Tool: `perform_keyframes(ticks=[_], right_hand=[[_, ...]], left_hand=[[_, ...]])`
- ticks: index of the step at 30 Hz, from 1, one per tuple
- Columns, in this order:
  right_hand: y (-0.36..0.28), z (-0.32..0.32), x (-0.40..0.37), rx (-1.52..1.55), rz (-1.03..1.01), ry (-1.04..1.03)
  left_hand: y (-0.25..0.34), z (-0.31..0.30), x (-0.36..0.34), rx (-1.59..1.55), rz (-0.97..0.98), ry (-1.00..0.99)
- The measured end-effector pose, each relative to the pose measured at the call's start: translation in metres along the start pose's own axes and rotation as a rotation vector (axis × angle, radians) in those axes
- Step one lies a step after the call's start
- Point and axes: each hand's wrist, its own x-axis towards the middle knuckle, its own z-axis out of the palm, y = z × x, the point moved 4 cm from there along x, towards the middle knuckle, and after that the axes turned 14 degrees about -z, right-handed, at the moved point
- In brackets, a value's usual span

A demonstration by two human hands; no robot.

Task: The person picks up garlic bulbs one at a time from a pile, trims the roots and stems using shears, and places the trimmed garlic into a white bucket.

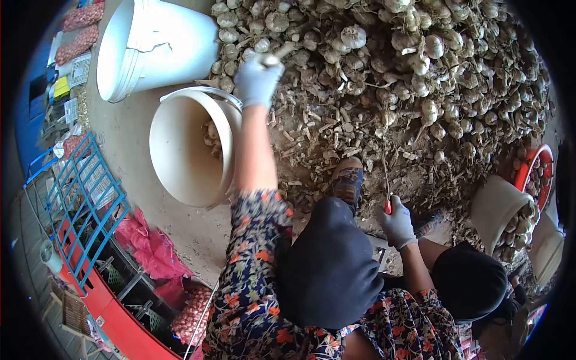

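Observation:
My left hand [259, 79], in a pale glove, is stretched forward over the rim of the white bucket, at the left edge of the garlic pile [384, 66]. Its fingers are curled around a garlic bulb with a stem, slightly blurred. The white bucket [189, 147] lies tipped on its side below that hand, with some garlic inside. My right hand [397, 223], also gloved, grips the red handle of a long thin metal tool [388, 201]. The tool points forward over cut stems on the ground.
Another white bucket [162, 48] lies at the upper left. A blue metal rack [90, 204], a red cart edge [120, 324] and pink net bags [150, 246] are at the left. A red basket [521, 174] holds garlic at the right, near a person in black [471, 282].

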Motion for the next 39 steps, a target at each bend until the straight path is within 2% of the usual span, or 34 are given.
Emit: perform_keyframes(ticks=[1,2,3,4,5,6,8,11,12,13,16,17,18,19,21,24,27,29,30,31,33,34,37,38,39], right_hand=[[-0.001,-0.001,0.001,0.01,-0.007,0.014],[-0.005,-0.002,0.001,0.015,-0.012,0.022],[-0.005,-0.001,0.002,0.016,-0.016,0.02],[-0.004,0.001,0.002,0.012,-0.016,0.012],[-0.002,0.003,0.001,0.007,-0.016,0.006],[0.001,0.006,0.0,0.015,-0.013,0.003],[0.0,0.009,-0.003,0.014,-0.002,-0.014],[0.002,0.01,-0.006,0.012,-0.002,-0.012],[-0.001,0.009,-0.007,0.022,-0.015,-0.007],[-0.002,0.008,-0.007,0.029,-0.026,-0.002],[-0.005,-0.005,-0.009,0.019,-0.045,0.028],[-0.005,-0.008,-0.009,0.008,-0.063,0.027],[-0.004,-0.011,-0.01,0.016,-0.086,0.074],[-0.005,-0.016,-0.01,0.013,-0.08,0.078],[-0.011,-0.023,-0.01,0.107,-0.047,0.086],[-0.009,-0.019,-0.008,0.134,-0.055,0.098],[-0.013,-0.018,-0.01,0.145,-0.039,0.056],[-0.01,-0.015,-0.012,0.154,-0.046,0.053],[-0.008,-0.015,-0.013,0.154,-0.045,0.056],[-0.007,-0.015,-0.013,0.157,-0.043,0.061],[-0.006,-0.017,-0.012,0.179,-0.042,0.073],[-0.005,-0.017,-0.012,0.196,-0.039,0.082],[-0.002,-0.017,-0.014,0.165,-0.051,0.109],[0.004,-0.014,-0.014,0.152,-0.08,0.128],[0.007,-0.012,-0.016,0.159,-0.112,0.122]], left_hand=[[0.024,-0.039,-0.01,-0.082,0.204,0.118],[0.048,-0.087,-0.022,-0.155,0.293,0.2],[0.069,-0.132,-0.029,-0.06,0.46,0.468],[0.045,-0.183,0.018,-0.11,0.384,0.62],[0.08,-0.223,0.006,-0.216,0.469,0.631],[0.105,-0.267,0.005,0.172,0.426,0.885],[0.098,-0.33,0.076,0.573,0.331,1.079],[0.116,-0.309,0.066,0.724,0.296,1.175],[0.123,-0.283,0.049,0.677,0.54,1.158],[0.12,-0.251,0.05,0.392,0.747,0.903],[0.12,-0.075,-0.019,-0.243,0.404,-0.345],[0.11,-0.025,-0.028,-0.2,0.238,-0.542],[0.098,0.013,-0.027,-0.143,0.211,-0.568],[0.085,0.043,-0.014,0.075,0.248,-0.487],[0.075,0.071,-0.003,0.307,0.307,-0.33],[0.079,0.091,-0.005,0.209,0.35,-0.336],[0.08,0.099,-0.015,0.322,0.405,-0.231],[0.06,0.111,-0.005,-0.523,0.169,-0.657],[0.05,0.106,-0.008,-0.607,0.07,-0.596],[0.046,0.102,-0.01,-0.604,0.077,-0.596],[0.027,0.094,-0.011,-0.836,0.022,-0.641],[0.029,0.087,-0.017,-0.768,-0.002,-0.615],[0.032,0.056,-0.017,-0.875,0.042,-0.619],[0.042,0.03,-0.017,-0.836,0.104,-0.527],[0.051,0.002,-0.013,-0.983,0.082,-0.484]])
